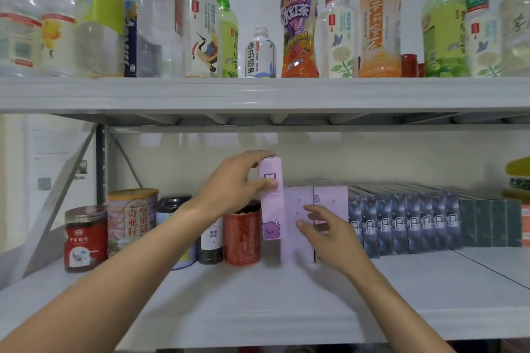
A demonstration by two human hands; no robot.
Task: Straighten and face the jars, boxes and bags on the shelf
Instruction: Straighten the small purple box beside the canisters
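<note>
the tall lilac box (271,203) stands upright on the lower shelf (258,295), between the red can (242,235) and a row of paler lilac boxes (315,209). left of these stand a red-lidded jar (85,238) and a tall printed canister (132,219). the left hand (235,183) grips the box's top, fingers curled round it. the right hand (329,235) is spread, straight fingers against the paler boxes. dark boxes (407,223) line up further right.

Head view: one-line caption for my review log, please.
Left hand grips a tall lilac box beside red can; right hand touches shorter lilac boxes.
</note>
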